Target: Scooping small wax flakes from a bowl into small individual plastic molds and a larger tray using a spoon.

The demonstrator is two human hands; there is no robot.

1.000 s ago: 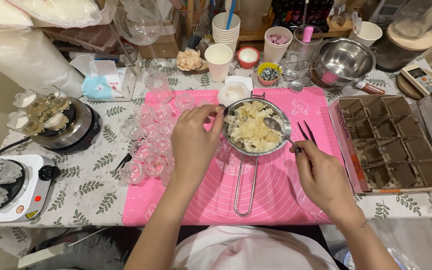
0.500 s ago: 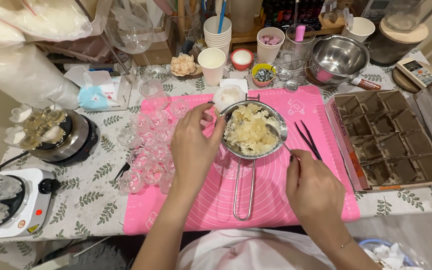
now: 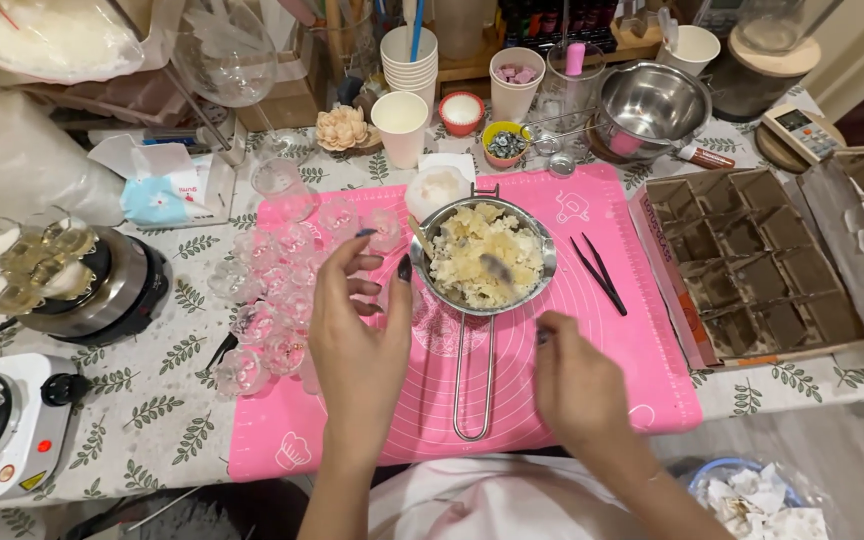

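A metal strainer (image 3: 487, 262) with a long wire handle sits on a pink mat (image 3: 612, 370) in the middle of the bench (image 3: 142, 420), which is covered by a white cloth printed with leaves. The strainer bowl is heaped with pale, flaky, yellowish-white bits. Its handle runs straight back toward the person and ends between the two hands.

The left hand (image 3: 357, 340) hovers just beside the strainer's left rim, fingers spread and loosely curled, the dark-nailed thumb close to the rim. It holds nothing, and I cannot tell whether the thumb touches the metal. The right hand (image 3: 577, 385) rests low on the mat to the right of the handle, fingers curled under; something small and dark shows at its upper edge, but whether the hand grips anything cannot be told. A thin utensil (image 3: 497, 268) lies in the flakes inside the strainer, blurred.

Left of the left hand, a cluster of small clear cups (image 3: 277, 300) is spread over the mat's edge. Black tweezers (image 3: 600, 275) lie on the mat to the right of the strainer, well apart from the right hand. Further right stands a cardboard box (image 3: 752, 265) with brown dividers. Behind the mat stand a white paper cup (image 3: 400, 125), a steel bowl (image 3: 652, 105) and a small yellow bowl (image 3: 505, 143). On the far left are a round pot (image 3: 82, 275) on a black base and a white hot plate (image 3: 7, 430).
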